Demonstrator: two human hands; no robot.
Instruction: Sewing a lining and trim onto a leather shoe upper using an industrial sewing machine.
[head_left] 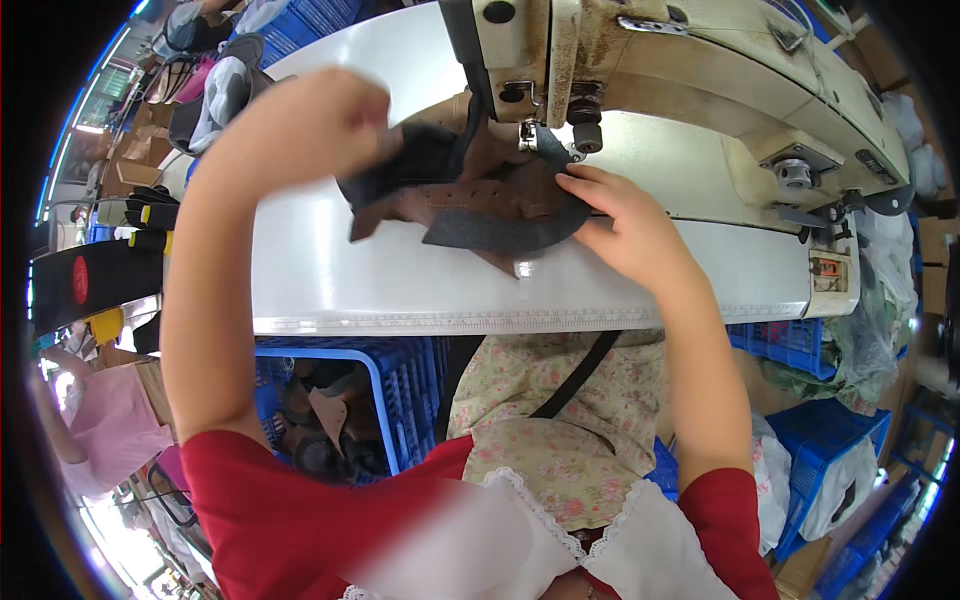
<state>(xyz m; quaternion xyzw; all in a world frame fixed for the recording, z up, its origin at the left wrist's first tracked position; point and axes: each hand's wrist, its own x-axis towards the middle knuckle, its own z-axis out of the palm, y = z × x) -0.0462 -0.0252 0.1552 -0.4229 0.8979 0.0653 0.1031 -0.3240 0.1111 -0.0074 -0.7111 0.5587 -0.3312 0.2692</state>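
Note:
A brown and black leather shoe upper (465, 205) lies on the white sewing table, its far part under the presser foot (528, 135) of a sewing machine. My right hand (630, 225) grips the curved dark edge of the upper, fingers above and thumb nearer me. At the upper's left side, my left hand (320, 130) is raised and bent inward. Motion smears its fingers beside the black lining (425, 150), so whether they hold it is unclear. Stitch or punch holes show along the brown leather.
The machine arm (730, 80) spans the far right. A ruler strip (500, 324) runs along the table's near edge. Below it at left stands a blue crate (400, 400) with leather pieces. Shoes (225, 95) sit at far left; another person (110, 430) is at left.

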